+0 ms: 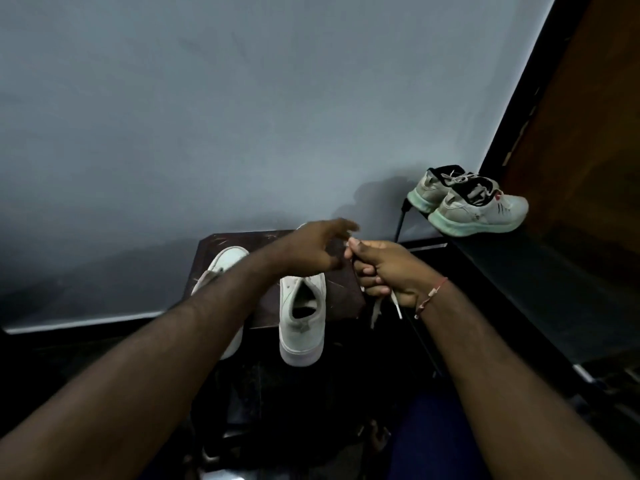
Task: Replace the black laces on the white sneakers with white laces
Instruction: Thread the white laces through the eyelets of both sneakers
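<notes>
Two white sneakers stand on a small dark stool [341, 292], heels toward me. The right sneaker [302, 320] shows its open collar; the left sneaker [221, 268] is partly hidden under my left forearm. My right hand [384, 271] grips a bunch of white laces [377, 308], whose ends hang below the fist to the right of the stool. My left hand [318, 247] hovers over the front of the right sneaker with fingers spread and relaxed, fingertips close to the right hand's thumb. Black laces are not visible.
A second pair of worn white-and-green trainers [474, 206] sits on a dark ledge [540, 278] at the right. A grey wall rises behind the stool. A brown wooden door or panel [588, 133] stands at the far right. The floor below is dark.
</notes>
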Demonstrator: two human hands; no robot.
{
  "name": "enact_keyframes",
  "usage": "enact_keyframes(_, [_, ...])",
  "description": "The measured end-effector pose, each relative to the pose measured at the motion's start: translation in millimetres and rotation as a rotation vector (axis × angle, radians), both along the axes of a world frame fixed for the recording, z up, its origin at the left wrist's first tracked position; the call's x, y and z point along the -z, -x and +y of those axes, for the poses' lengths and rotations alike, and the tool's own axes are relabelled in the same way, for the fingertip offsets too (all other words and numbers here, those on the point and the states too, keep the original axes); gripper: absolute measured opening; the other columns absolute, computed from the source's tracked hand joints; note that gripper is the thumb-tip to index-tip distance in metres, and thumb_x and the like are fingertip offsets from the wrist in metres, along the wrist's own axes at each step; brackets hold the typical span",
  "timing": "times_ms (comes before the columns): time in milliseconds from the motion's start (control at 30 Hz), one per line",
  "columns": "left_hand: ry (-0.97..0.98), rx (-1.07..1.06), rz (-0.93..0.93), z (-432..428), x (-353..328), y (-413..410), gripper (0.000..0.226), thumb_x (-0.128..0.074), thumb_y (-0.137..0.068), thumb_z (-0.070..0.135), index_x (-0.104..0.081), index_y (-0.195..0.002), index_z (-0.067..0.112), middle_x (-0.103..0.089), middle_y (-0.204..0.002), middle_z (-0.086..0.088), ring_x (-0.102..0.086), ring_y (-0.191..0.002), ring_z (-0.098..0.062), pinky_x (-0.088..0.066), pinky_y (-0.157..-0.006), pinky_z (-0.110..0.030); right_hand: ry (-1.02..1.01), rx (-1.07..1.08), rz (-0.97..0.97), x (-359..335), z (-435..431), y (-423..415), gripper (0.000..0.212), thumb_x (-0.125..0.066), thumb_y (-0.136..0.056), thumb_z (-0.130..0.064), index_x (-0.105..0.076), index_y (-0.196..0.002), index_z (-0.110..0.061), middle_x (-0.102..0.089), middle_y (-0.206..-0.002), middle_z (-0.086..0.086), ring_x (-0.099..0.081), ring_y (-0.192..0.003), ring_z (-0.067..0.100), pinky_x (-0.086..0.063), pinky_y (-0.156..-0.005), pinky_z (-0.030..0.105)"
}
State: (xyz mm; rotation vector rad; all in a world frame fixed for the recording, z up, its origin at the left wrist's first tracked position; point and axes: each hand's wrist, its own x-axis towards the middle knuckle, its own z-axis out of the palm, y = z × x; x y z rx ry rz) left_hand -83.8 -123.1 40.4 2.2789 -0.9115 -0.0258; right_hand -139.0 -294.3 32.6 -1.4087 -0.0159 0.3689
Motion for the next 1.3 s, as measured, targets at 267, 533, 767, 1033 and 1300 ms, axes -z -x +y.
enact_keyframes(267, [0.096,-0.146,0.053,4.1,2.9,-4.9,0.039,-0.037,-0.078,-0.017,-0.065,-0.095,0.005,-0.056,-0.061,0.006,-0.049,-0.041,-0.001,-0.045,-0.048,-0.022,0.135,-0.156,0.049,-14.5,-1.8,35.6,0.033,-0.045,-0.100,-0.036,-0.053,-0.082,-0.010,-0.039,-0.048,-0.001,-0.021,-0.029,0.002,-0.020,-0.029,0.009])
enact_keyframes(533, [0.000,-0.083,0.026,-4.6,12.9,32.1,0.020,-0.046,-0.093,-0.006,-0.061,-0.093,0.006,-0.052,-0.058,0.013,-0.048,-0.048,0.002,-0.044,-0.054,-0.023,0.057,0.692,-0.700,-20.0,22.1,-25.7,0.024,-0.041,-0.103,-0.016,-0.053,-0.082,-0.018,-0.055,-0.063,-0.003,-0.052,-0.055,0.005,-0.044,-0.057,0.022])
enact_keyframes(767, [0.061,-0.228,-0.108,29.6,16.1,-4.3,0.021,-0.054,-0.082,-0.008,-0.070,-0.089,0.004,-0.069,-0.075,-0.004,-0.066,-0.072,-0.021,-0.049,-0.065,-0.027,0.373,0.035,-0.345,21.7,50.9,14.4,0.042,-0.041,-0.102,-0.040,-0.055,-0.069,-0.017,-0.041,-0.041,-0.008,-0.033,-0.035,0.005,-0.029,-0.038,0.019])
enact_keyframes(1033, [0.974,-0.119,0.770,16.7,39.9,25.4,0.013,-0.052,-0.070,-0.002,-0.055,-0.083,-0.002,-0.056,-0.070,-0.008,-0.058,-0.062,-0.016,-0.049,-0.057,-0.021,-0.585,0.504,-0.141,1.9,86.8,-39.2,0.032,-0.040,-0.103,-0.023,-0.050,-0.074,-0.011,-0.055,-0.053,0.004,-0.051,-0.044,0.015,-0.044,-0.048,0.021])
enact_keyframes(1300, [1.054,-0.361,0.860,5.4,36.9,16.0,0.037,-0.034,-0.105,0.030,-0.066,-0.098,0.012,-0.071,-0.096,-0.006,-0.069,-0.078,-0.009,-0.055,-0.065,-0.019,0.062,0.582,-0.443,31.4,106.2,-47.5,0.032,-0.044,-0.089,-0.032,-0.061,-0.067,-0.016,-0.065,-0.076,0.015,-0.061,-0.075,0.032,-0.050,-0.077,0.046])
